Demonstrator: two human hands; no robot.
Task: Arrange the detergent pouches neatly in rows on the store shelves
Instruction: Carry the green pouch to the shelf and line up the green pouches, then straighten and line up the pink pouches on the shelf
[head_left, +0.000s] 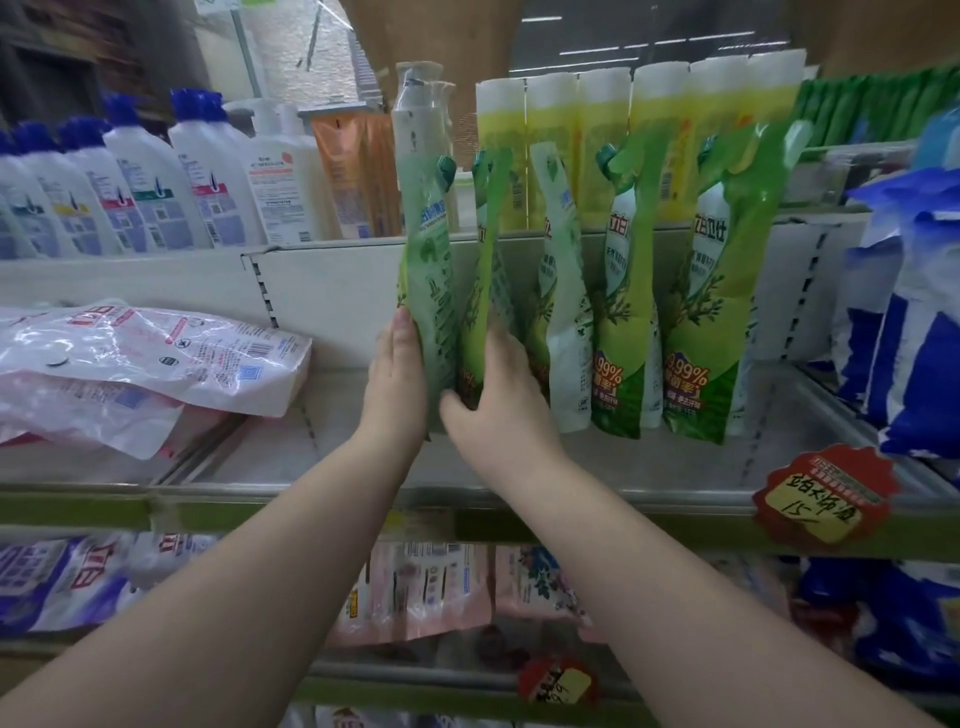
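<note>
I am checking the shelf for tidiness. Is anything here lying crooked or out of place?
Yes. On the left of the middle shelf, the pink-and-white pouches lie flat in a loose, crooked pile, while the green pouches stand upright in a row. The hands hold the leftmost green ones.

"9.99%" on green pouch; "15" handwritten on red price tag.
</note>
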